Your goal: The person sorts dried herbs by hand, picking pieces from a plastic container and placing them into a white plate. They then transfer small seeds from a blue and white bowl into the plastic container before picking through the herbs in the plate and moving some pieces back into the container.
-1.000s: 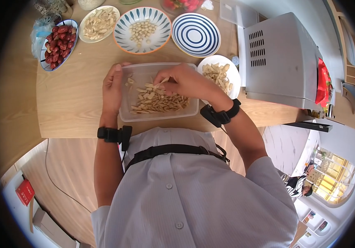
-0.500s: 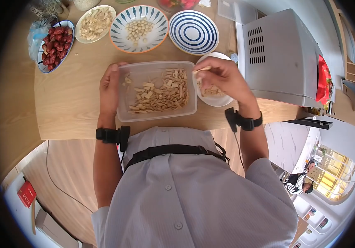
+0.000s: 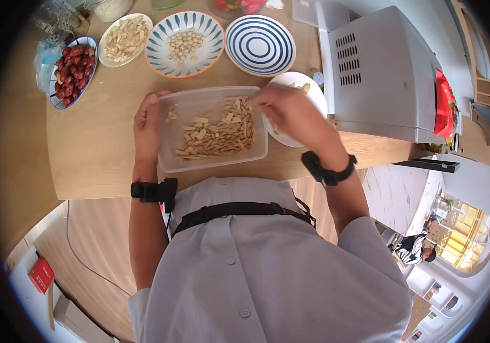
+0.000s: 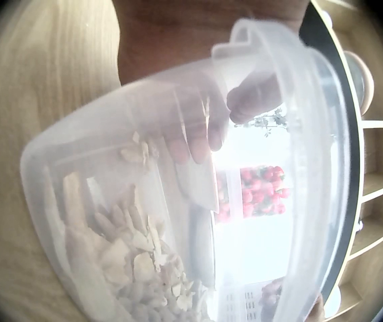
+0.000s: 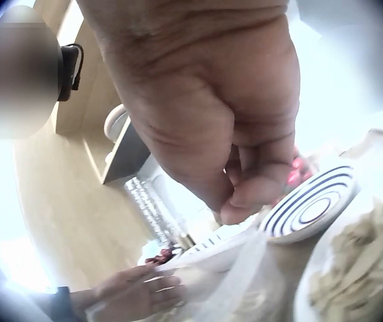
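A clear plastic container [image 3: 199, 98] holding a layer of pale dried slices [image 3: 222, 134] sits near the table's front edge. My left hand [image 3: 147, 128] rests along its left side; the left wrist view shows those fingers through the plastic, laid straight against the outer wall. Over the container's right rim is my right hand [image 3: 293, 111], blurred, its thumb and fingers curled with the tips together. No slice shows between these fingertips in the right wrist view. Partly beneath that hand stands a white plate [image 3: 289, 139] with more pale slices [image 5: 352, 268].
Behind the container stand a blue-ringed plate [image 3: 260, 46], a patterned plate [image 3: 159, 43] of small round pale pieces, a small plate of slices [image 3: 125, 39] and a dish of red dates [image 3: 73, 74]. A grey appliance [image 3: 382, 74] borders the right side.
My right hand went from inside the container, pinching a pale slice, right to the white plate, still with a slice, then back left to the container's rim. The left hand stays at the container.
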